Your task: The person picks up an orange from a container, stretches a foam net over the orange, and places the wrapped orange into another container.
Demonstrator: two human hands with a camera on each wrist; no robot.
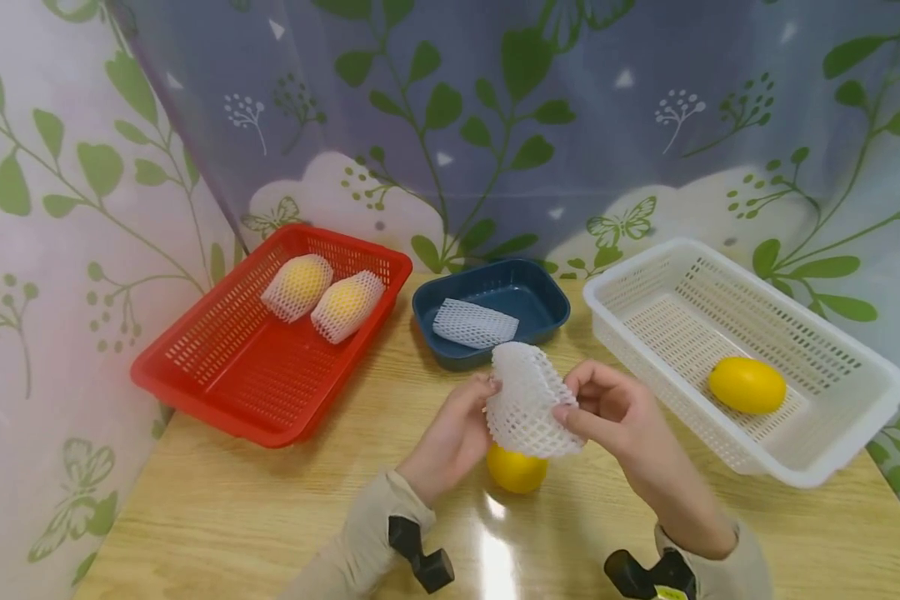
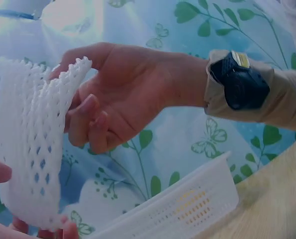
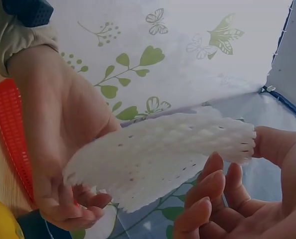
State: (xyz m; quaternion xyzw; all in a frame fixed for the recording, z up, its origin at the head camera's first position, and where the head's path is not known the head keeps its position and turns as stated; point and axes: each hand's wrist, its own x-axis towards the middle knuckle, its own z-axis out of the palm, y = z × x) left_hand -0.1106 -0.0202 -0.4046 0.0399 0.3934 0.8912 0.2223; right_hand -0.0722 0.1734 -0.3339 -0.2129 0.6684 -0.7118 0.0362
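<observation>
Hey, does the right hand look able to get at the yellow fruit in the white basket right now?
Probably yes, once the right hand frees itself from the white foam net it pinches: nothing covers the yellow fruit, and the white basket is open on top.

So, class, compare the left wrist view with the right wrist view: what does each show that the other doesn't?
Only the left wrist view: the white basket, yellow showing through its slots. Only the right wrist view: parts of the red basket, the blue tray and a yellow fruit. Both: the white foam net, left hand, right hand, leaf-patterned cloth and wooden table.
</observation>
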